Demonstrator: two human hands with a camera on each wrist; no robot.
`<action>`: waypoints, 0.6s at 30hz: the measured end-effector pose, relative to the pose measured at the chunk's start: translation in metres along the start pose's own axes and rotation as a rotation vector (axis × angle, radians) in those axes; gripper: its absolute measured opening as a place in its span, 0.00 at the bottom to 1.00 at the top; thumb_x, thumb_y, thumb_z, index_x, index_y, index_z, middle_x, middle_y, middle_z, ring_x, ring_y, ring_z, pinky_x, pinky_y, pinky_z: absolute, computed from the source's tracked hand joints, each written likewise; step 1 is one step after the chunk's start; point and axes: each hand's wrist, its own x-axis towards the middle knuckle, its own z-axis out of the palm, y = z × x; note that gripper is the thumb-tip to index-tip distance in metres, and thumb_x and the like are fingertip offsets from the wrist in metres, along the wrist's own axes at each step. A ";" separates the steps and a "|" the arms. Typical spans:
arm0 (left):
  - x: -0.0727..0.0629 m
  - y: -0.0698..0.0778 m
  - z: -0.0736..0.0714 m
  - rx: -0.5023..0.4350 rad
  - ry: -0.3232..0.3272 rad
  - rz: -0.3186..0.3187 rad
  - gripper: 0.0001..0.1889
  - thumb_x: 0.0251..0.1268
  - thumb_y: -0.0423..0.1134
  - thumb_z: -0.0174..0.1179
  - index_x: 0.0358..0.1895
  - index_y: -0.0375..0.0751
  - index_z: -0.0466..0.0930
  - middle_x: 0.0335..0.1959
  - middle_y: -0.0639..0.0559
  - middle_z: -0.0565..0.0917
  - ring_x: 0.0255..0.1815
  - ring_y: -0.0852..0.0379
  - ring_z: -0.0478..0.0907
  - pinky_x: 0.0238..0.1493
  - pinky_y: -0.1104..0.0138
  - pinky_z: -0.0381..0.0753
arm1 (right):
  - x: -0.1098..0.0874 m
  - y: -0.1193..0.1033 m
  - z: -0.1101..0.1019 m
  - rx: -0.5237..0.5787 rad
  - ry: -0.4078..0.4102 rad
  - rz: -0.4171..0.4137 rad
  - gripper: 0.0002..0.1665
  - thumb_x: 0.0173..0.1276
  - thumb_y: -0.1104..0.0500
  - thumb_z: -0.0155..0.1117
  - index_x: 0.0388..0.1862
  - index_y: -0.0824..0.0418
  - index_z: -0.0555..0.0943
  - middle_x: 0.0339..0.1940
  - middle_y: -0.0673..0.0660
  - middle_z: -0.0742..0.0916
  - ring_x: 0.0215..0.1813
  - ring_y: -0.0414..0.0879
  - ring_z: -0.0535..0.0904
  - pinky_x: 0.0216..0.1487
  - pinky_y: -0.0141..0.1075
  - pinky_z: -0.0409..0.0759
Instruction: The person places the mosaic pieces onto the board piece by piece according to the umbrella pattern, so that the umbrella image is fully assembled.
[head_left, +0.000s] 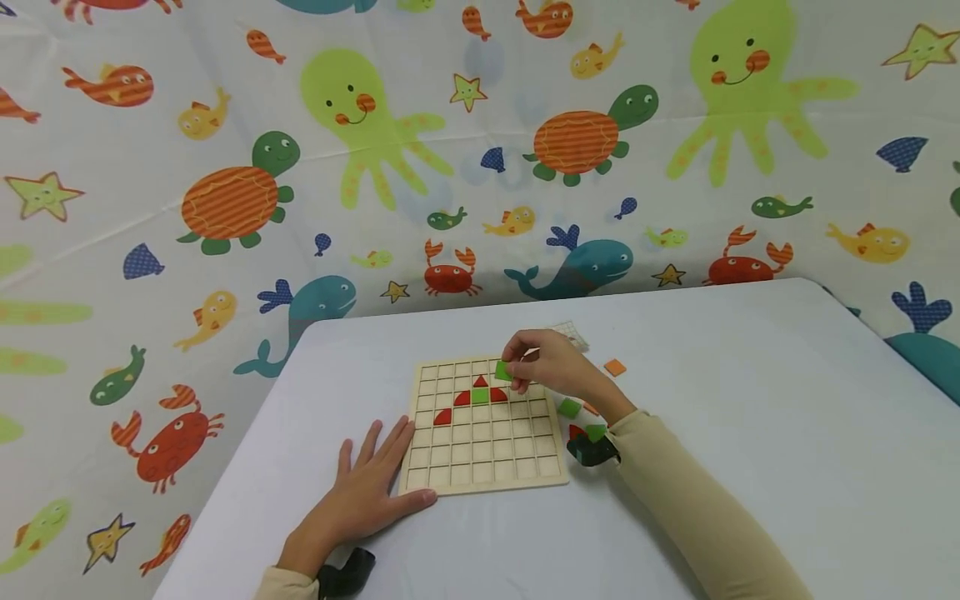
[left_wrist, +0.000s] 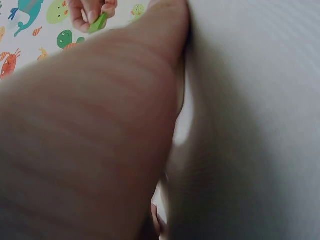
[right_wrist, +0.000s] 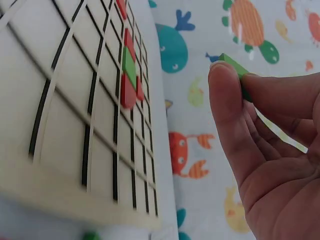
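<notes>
A wooden grid board (head_left: 480, 454) lies flat on the white table. On it sit a green square tile (head_left: 480, 396), a red triangle tile (head_left: 480, 382) just behind that, and red rounded tiles (head_left: 443, 417) to the sides. Above the board's far right part, my right hand (head_left: 551, 362) pinches another green tile (right_wrist: 234, 65) between thumb and finger, held off the board. My left hand (head_left: 363, 492) rests with spread, straight fingers against the board's left edge, its thumb at the near left corner. The left wrist view mostly shows blurred skin.
Right of the board lie loose tiles: an orange one (head_left: 615, 367), a green one (head_left: 570, 407), and more green and red pieces partly behind the right wrist. A gridded card (head_left: 572, 335) lies behind the right hand. A sea-animal cloth (head_left: 420, 192) hangs behind the table.
</notes>
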 end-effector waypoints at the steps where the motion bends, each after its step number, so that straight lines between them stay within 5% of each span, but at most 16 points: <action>1: 0.000 0.000 0.000 -0.001 -0.001 0.001 0.61 0.61 0.78 0.62 0.89 0.46 0.51 0.89 0.47 0.49 0.88 0.34 0.31 0.76 0.30 0.21 | 0.002 -0.001 0.004 -0.002 -0.004 -0.007 0.03 0.78 0.69 0.66 0.47 0.69 0.82 0.39 0.61 0.85 0.34 0.52 0.88 0.42 0.42 0.90; 18: 0.001 0.002 0.000 0.000 0.008 0.012 0.60 0.62 0.77 0.63 0.88 0.47 0.52 0.89 0.47 0.51 0.88 0.33 0.33 0.76 0.29 0.23 | 0.027 -0.005 0.061 -0.150 -0.105 -0.017 0.02 0.76 0.69 0.67 0.42 0.68 0.83 0.29 0.54 0.85 0.26 0.45 0.85 0.32 0.36 0.86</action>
